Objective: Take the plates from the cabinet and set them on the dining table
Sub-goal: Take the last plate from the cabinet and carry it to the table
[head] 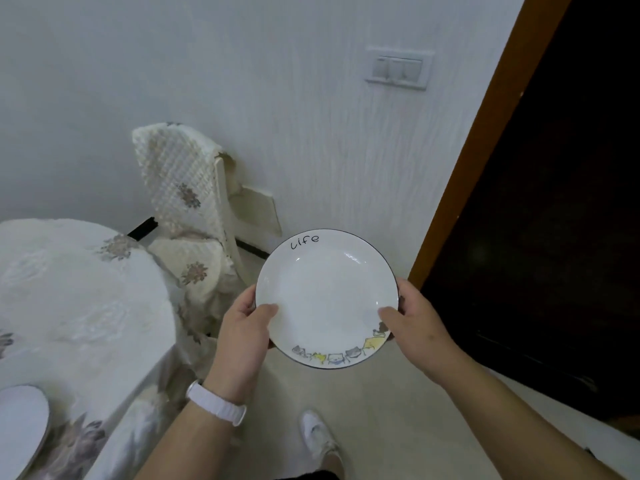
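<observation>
Head cam view: the plate (pixel 327 299) is in the air over the floor, right of the table (pixel 83 306), held by both hands. Left hand (pixel 242 337) and right hand (pixel 420 327) each have their grip clamped on opposite rims, thumbs on top, fingers underneath. I'd keep it level, swing left and lower it flat near the other plate (pixel 20 424) already there, not letting go until it's sitting.

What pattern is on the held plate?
White plate, dark rim, "Life" lettering, cartoon animals along the near edge; head view.
</observation>
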A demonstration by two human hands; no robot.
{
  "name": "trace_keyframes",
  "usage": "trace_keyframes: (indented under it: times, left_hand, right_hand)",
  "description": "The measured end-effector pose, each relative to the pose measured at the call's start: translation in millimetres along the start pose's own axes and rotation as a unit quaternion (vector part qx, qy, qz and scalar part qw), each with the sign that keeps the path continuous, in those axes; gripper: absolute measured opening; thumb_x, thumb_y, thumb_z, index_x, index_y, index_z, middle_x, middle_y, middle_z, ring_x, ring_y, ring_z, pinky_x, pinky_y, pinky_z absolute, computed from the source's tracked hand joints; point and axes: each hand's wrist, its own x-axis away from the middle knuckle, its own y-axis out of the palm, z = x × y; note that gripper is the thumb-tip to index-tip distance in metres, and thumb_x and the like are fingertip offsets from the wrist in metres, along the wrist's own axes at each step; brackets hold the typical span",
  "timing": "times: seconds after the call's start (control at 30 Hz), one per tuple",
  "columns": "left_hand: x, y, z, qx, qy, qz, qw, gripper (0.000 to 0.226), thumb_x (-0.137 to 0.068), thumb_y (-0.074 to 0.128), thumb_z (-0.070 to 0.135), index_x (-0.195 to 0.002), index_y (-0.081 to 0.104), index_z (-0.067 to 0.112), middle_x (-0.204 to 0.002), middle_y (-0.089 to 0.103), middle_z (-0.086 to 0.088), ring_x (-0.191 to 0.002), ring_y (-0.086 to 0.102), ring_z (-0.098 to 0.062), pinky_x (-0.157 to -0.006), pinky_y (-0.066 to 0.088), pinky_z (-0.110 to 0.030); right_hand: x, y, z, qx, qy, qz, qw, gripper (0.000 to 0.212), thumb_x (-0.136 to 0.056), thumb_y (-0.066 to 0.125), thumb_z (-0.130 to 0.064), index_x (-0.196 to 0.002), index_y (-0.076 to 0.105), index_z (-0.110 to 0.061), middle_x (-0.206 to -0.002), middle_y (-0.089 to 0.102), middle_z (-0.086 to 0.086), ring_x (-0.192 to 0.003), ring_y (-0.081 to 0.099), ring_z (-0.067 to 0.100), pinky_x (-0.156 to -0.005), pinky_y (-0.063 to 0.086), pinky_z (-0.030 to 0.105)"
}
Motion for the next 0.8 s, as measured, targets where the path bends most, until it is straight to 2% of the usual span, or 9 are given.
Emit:
trace_keyframes:
  times: [0.23,0.4,0.5,0.57,0.63,0.77,0.8]
  left_hand:
    - [-106,-7,31,0.052,-0.013,0.001,0.999,0.036,-0.091,0.045,-0.001,-0.106,0.069,0.021,-0.093,0.075,-0.004,-0.071,0.069,-0.019,-0.052,0.053,-0.029]
    - [-164,-22,59,0.073,-0.016,0.017,0.997,0.036,-0.091,0.046,-0.001,-0.104,0.069,0.023,-0.088,0.075,-0.002,-0.069,0.068,-0.019,-0.059,0.055,-0.031]
    - [-180,-40,71,0.102,-0.023,0.032,0.994,0.034,-0.091,0.047,0.0,-0.109,0.069,0.02,-0.093,0.075,-0.008,-0.075,0.068,-0.024,-0.062,0.054,-0.033]
    - [-191,-54,75,0.114,-0.023,0.059,0.991,0.036,-0.091,0.048,0.0,-0.112,0.068,0.021,-0.096,0.075,-0.009,-0.078,0.068,-0.027,-0.057,0.056,-0.031]
    - [-203,-68,78,0.128,-0.022,0.095,0.987,0.037,-0.091,0.048,-0.001,-0.111,0.068,0.022,-0.097,0.076,-0.008,-0.079,0.069,-0.027,-0.058,0.056,-0.032]
    - [-224,-90,75,0.143,-0.024,0.176,0.974,0.036,-0.091,0.049,-0.001,-0.116,0.066,0.017,-0.102,0.074,-0.012,-0.091,0.069,-0.037,-0.077,0.057,-0.049]
    - [-231,-94,74,0.146,-0.027,0.19,0.97,0.036,-0.091,0.049,0.0,-0.118,0.066,0.018,-0.104,0.074,-0.013,-0.092,0.069,-0.039,-0.077,0.057,-0.049]
  right_hand:
    - [-110,24,-50,0.037,-0.014,-0.025,0.999,0.047,-0.085,0.047,-0.005,-0.114,0.058,-0.041,-0.102,0.072,-0.01,-0.096,0.068,0.018,-0.079,0.059,0.041]
    - [-172,52,-78,0.023,-0.032,-0.045,0.998,0.043,-0.088,0.046,0.001,-0.112,0.059,-0.032,-0.097,0.071,-0.005,-0.084,0.068,0.014,-0.057,0.051,0.019]
    - [-198,74,-91,0.025,-0.037,-0.081,0.996,0.043,-0.088,0.047,-0.001,-0.104,0.059,-0.039,-0.094,0.071,-0.003,-0.084,0.067,0.019,-0.057,0.053,0.026]
    - [-218,90,-100,0.032,-0.043,-0.111,0.992,0.043,-0.087,0.048,0.0,-0.102,0.059,-0.039,-0.093,0.071,0.001,-0.08,0.065,0.024,-0.064,0.055,0.036]
    - [-241,110,-107,0.041,-0.05,-0.144,0.987,0.041,-0.086,0.048,0.0,-0.105,0.06,-0.035,-0.094,0.071,0.003,-0.082,0.065,0.029,-0.068,0.056,0.039]
    - [-289,147,-116,0.05,-0.054,-0.216,0.974,0.042,-0.085,0.046,0.001,-0.109,0.061,-0.03,-0.096,0.071,0.005,-0.091,0.065,0.033,-0.071,0.057,0.042]
    - [-301,156,-117,0.051,-0.054,-0.237,0.969,0.042,-0.084,0.046,0.001,-0.108,0.061,-0.03,-0.098,0.071,0.006,-0.093,0.065,0.034,-0.073,0.057,0.043]
